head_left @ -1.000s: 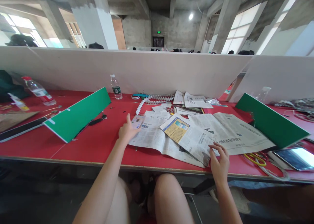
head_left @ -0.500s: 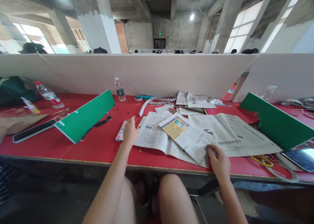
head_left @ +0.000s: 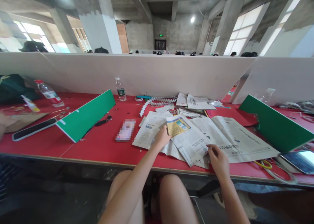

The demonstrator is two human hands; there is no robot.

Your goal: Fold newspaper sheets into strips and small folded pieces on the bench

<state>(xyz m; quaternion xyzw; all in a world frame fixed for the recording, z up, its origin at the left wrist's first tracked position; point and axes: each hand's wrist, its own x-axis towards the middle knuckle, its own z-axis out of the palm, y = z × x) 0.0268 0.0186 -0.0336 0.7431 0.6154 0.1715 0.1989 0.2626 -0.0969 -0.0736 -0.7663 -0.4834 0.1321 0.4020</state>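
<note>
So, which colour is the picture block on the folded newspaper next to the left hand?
Mostly yellow, with a blue band, on the folded newspaper beside the left hand; head view.

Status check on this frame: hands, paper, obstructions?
Left hand flat on newspaper. Right hand pinching its near edge. Phone lies apart, left.

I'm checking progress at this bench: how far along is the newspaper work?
Done: a folded white paper chain lies by the partition. In hand: the left hand and right hand rest on spread newspaper sheets, flat and unfolded. Left: those sheets and the stack behind.
</note>
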